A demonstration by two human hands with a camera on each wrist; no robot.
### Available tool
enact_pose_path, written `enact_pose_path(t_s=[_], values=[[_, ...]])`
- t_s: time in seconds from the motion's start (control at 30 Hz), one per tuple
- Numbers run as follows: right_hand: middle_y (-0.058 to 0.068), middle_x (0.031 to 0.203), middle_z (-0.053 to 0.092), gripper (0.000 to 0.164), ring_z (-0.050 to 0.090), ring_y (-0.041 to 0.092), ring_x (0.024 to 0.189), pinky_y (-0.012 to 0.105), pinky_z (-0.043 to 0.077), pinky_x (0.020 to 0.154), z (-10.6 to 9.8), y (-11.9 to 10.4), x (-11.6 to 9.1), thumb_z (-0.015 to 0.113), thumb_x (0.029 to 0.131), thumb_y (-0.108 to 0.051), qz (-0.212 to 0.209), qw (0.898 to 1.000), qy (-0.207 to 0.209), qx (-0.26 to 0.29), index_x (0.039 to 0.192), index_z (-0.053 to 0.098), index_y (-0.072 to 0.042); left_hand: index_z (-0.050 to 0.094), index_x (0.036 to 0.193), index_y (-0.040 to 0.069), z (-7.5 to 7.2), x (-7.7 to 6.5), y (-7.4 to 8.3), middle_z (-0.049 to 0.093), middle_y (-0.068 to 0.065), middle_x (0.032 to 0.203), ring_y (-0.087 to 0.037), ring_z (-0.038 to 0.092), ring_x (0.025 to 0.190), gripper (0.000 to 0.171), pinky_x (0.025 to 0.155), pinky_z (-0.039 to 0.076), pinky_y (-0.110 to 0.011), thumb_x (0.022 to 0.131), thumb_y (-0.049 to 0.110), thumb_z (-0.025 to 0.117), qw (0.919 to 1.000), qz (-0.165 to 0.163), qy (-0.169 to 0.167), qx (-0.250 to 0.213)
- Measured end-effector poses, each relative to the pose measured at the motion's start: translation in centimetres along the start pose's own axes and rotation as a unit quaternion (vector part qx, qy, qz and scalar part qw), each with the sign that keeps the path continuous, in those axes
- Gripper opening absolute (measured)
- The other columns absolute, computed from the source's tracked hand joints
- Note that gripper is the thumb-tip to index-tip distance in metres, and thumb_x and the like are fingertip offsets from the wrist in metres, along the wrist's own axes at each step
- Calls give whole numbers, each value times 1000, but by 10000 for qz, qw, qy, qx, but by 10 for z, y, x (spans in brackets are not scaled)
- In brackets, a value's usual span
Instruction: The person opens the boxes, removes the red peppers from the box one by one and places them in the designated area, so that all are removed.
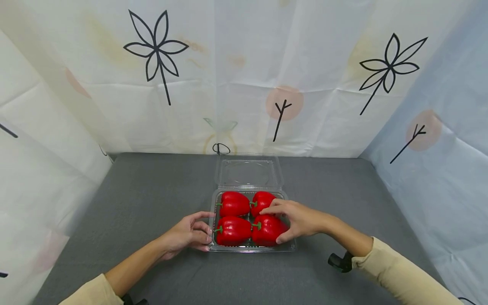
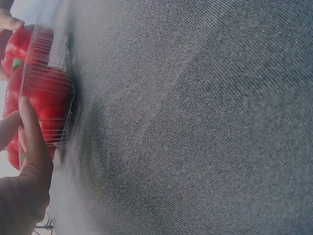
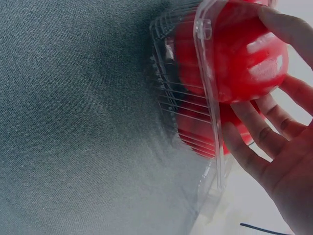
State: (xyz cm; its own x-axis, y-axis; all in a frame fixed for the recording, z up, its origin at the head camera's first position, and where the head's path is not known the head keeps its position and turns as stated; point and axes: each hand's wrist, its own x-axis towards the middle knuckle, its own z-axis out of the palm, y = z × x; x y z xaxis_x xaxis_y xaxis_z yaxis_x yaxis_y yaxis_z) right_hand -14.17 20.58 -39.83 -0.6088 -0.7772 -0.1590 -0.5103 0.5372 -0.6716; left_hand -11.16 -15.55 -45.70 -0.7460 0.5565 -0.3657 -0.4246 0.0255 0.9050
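Note:
Several red bell peppers with green stems sit in a clear plastic container [image 1: 253, 249], two at the back and two in front. My left hand [image 1: 184, 235] pinches the container's left rim between thumb and fingers; the left wrist view shows the thumb and a finger [image 2: 33, 134] on either side of that rim. From the right, my right hand [image 1: 303, 218] grips the front right bell pepper [image 1: 267, 233], thumb at its near side and fingers at its far side. In the right wrist view the fingers reach between this pepper [image 3: 244, 63] and the one behind.
The container's clear lid [image 1: 248, 171] stands open at the back, hinged on the far edge. A grey cloth [image 1: 160, 186] covers the table. Patterned white curtains [image 1: 244, 63] hang behind and at both sides.

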Motion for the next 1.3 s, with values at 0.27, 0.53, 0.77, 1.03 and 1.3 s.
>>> enact_pose_path(t_s=[0.27, 0.53, 0.77, 1.03, 1.3], values=[[-2, 125, 55, 68, 54, 18, 109, 33, 57, 83, -6, -1, -5, 81, 78, -26, -179, 9995, 123, 227, 140, 56, -12, 31, 149, -2, 0, 1, 0, 60, -11, 95, -23, 66, 79, 73, 77, 61, -43, 88, 0, 71, 10000, -30, 13, 8], [-3, 125, 57, 66, 56, 15, 109, 35, 56, 88, -14, -2, -9, 79, 79, -26, -348, 9988, 260, 202, 139, 57, -12, 31, 149, -1, 1, 1, -1, 60, -10, 95, -24, 65, 80, 73, 77, 61, -44, 88, 0, 71, 10000, -27, 22, 13], [-4, 120, 59, 63, 61, 14, 102, 31, 58, 83, -31, -3, -16, 79, 80, -24, -349, 9970, 632, 275, 138, 57, -12, 31, 149, -1, 1, 0, 0, 60, -11, 96, -24, 66, 80, 73, 78, 61, -43, 88, 1, 71, 10000, -74, 45, 15], [0, 119, 62, 64, 63, 16, 100, 30, 59, 79, -45, 4, -23, 82, 79, -20, -96, 9865, 1631, -146, 137, 59, -8, 32, 149, -1, 1, 0, 1, 60, -10, 95, -23, 66, 79, 73, 77, 61, -43, 88, 1, 71, 9999, -84, 67, -11], [12, 120, 60, 65, 64, 28, 98, 39, 61, 74, -57, 26, -28, 83, 78, -13, 308, 9627, 2668, -335, 136, 57, -1, 32, 149, -1, 2, -1, 2, 60, -10, 94, -23, 66, 80, 72, 77, 61, -43, 88, 1, 71, 9999, -61, 84, 7]])
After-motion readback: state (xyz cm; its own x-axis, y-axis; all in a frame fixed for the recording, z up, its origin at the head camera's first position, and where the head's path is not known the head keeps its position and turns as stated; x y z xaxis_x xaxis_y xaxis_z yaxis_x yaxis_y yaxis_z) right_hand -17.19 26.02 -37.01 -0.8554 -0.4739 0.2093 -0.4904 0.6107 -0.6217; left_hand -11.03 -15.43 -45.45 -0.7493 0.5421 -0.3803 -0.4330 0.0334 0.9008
